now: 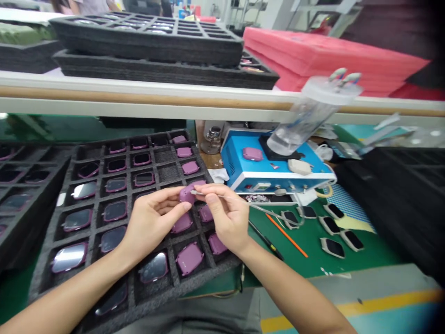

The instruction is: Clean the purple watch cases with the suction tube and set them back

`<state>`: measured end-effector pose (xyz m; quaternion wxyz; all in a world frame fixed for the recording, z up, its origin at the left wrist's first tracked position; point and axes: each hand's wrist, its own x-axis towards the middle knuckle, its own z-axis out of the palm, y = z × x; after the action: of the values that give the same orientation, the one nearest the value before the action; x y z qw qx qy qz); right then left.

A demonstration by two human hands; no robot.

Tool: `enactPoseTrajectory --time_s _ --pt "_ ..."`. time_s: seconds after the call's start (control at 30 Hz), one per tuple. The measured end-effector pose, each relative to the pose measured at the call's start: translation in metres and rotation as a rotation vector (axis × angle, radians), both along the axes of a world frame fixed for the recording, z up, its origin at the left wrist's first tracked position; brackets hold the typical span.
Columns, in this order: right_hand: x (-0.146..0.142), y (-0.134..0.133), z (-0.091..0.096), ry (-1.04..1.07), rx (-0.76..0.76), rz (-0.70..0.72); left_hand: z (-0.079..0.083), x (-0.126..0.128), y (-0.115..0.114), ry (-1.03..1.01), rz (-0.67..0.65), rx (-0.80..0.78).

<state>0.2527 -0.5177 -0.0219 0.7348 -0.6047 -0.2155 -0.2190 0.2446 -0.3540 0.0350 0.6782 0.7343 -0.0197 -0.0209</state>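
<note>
Pinched in the fingers of my left hand (148,220) is a small purple watch case (187,195), raised over the black foam tray (130,192). My right hand (227,222) grips a thin needle-tipped pen (193,191), whose tip touches or nearly touches the case; I cannot tell which. A clear tube (264,209) trails from behind the right hand toward the blue box (239,160). Below both hands, compartments hold purple cases such as this one (189,258) and dark-screened watches (115,211). My fingers cover part of the case and pen.
On the blue box are another purple case (252,154), a pale case (299,167) and a tilted clear cylinder (295,120). An orange stick (287,235), a black pen (266,240) and several pale-framed watches (333,247) lie on the green mat. A shelf edge (174,104) crosses above.
</note>
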Motion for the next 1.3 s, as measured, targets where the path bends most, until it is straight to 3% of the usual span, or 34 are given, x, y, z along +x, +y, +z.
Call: enactPoseTrajectory --time_s 1.3 --pt "0.0019 0.0002 0.0005 0.022 0.015 0.031 0.0013 0.0007 0.0006 -0.022 0.013 0.062"
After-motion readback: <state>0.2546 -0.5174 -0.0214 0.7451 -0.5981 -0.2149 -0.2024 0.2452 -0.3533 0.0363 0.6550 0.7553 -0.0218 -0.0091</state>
